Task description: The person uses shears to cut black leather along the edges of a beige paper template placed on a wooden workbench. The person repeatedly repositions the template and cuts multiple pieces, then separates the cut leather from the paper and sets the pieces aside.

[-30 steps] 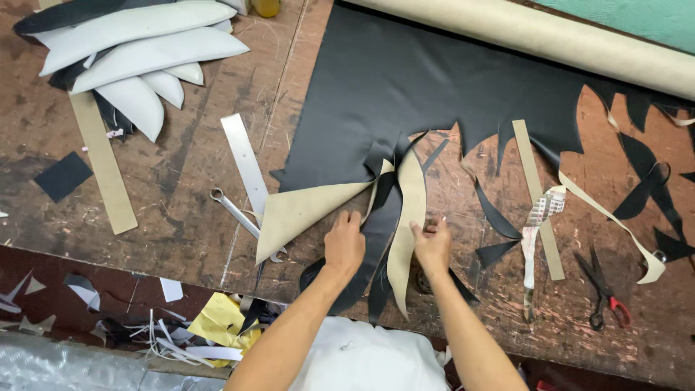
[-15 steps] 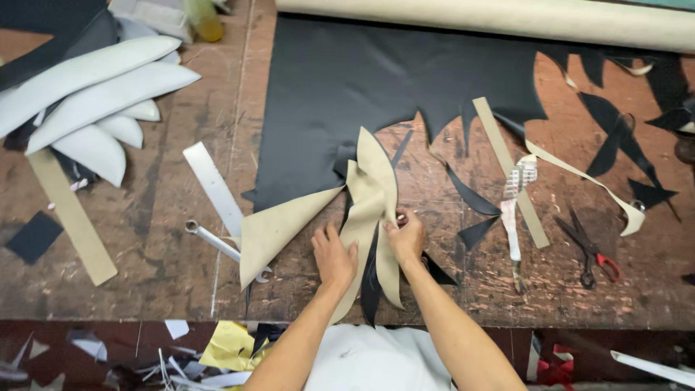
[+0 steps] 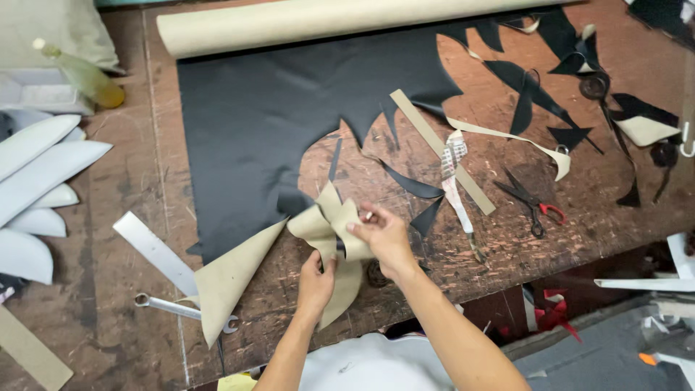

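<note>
Head view, looking down at a worn wooden workbench (image 3: 94, 304). At the far left lie pale curved panels (image 3: 36, 181) and a yellow bottle (image 3: 83, 72). Moving right, a metal ruler (image 3: 156, 252) and a wrench (image 3: 174, 308) sit near the bench edge, beside the turned-up tan corner of a large black sheet (image 3: 275, 123) that unrolls from a tan roll (image 3: 326, 20). At the centre, your left hand (image 3: 316, 281) pinches the lower part of a bundle of cut tan-and-black pieces (image 3: 337, 232), fingers closed on it. Your right hand (image 3: 384, 235) grips the same bundle from above, fingers curled around its upper edge, lifting it just off the bench. Further right lie a tan strip (image 3: 441, 150), black scissors with a red handle (image 3: 534, 203), and scattered black offcuts (image 3: 532, 90).
</note>
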